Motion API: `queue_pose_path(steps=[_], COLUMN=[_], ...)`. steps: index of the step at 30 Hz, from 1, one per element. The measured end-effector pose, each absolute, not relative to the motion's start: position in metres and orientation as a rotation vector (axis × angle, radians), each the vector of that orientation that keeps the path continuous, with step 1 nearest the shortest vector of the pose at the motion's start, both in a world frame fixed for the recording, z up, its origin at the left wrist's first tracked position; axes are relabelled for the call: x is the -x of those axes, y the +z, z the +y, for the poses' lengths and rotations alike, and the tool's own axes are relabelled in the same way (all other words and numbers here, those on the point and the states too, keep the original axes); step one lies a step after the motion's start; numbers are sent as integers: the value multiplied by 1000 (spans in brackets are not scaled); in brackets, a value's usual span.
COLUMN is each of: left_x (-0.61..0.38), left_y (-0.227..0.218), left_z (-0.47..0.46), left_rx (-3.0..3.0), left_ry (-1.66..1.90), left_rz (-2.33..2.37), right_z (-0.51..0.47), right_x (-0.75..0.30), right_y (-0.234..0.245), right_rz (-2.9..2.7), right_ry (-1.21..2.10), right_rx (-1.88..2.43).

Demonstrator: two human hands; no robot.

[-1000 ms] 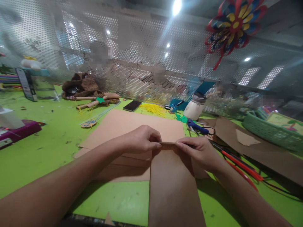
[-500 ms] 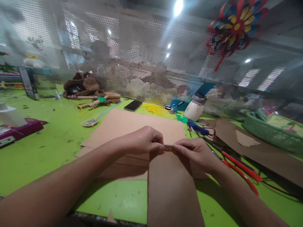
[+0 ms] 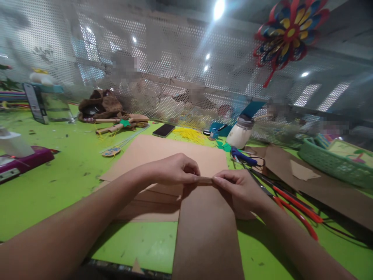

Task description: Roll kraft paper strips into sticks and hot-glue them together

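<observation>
A long strip of brown paper (image 3: 208, 229) runs from the bottom edge up to the middle of the green table (image 3: 58, 182). My left hand (image 3: 175, 170) pinches its far end from the left, fingers closed. From the right my right hand (image 3: 239, 188) pinches the same end, thumb and fingers pressed on the folded edge. Both hands nearly touch there. Under and behind the strip lie larger sheets of brown card (image 3: 163, 155).
Red-handled scissors (image 3: 294, 210) and a blue glue gun (image 3: 243, 157) lie right of my right hand. A white jar (image 3: 239, 133), a phone (image 3: 163, 130), yellow strips (image 3: 189, 135), a green basket (image 3: 335, 163) and a purple tray (image 3: 23, 159) stand around. A perforated screen (image 3: 175, 77) backs the table.
My two hands have drawn closer together on the strip's far end. The strip's near part has shifted slightly left.
</observation>
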State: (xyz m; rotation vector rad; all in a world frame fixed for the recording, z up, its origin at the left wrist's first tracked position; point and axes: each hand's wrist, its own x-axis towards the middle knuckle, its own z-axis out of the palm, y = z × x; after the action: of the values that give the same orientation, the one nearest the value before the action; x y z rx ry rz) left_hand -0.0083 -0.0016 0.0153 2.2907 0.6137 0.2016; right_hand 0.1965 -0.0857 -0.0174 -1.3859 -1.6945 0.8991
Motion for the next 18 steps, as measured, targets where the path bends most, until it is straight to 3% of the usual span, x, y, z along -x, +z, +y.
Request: queue_pose_path(steps=[9,13,18], left_x=[5,8,6], left_y=[8,8,6], left_z=[-3,-1,-8], left_rx=[-2221,-2043,-1704], left_ry=[272,290,256], left_rz=[556,480,331], right_z=[-82,-79,-89], right_x=[-206,-220,-212], right_y=[-15,-16,-7], right_rz=[-1641,-1464,-1672], right_ry=[854,991,1175], right_rx=[1303,1154,1028])
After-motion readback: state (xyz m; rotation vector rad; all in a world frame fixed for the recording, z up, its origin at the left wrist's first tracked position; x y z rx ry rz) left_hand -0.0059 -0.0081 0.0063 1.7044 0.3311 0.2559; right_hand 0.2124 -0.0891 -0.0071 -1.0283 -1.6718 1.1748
